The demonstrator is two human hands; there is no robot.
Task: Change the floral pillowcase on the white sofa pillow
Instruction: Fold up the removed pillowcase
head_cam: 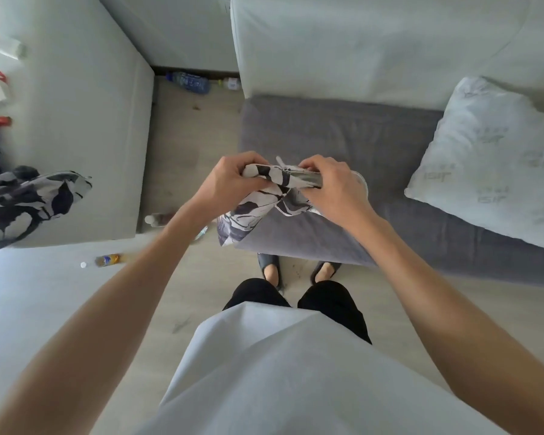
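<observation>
We see one white sofa with a grey seat cushion [343, 133] across the upper right of the frame, and one bare white pillow [490, 158] lying on it at right. We count two black-and-white floral pillowcases: one heaped on the white table [76, 120] at left [29, 202], one bunched at frame centre [264, 199]. Our left hand [230, 183] and right hand [333, 186] both clench the central pillowcase, fingers curled tight around its gathered fabric, above the cushion's front edge.
</observation>
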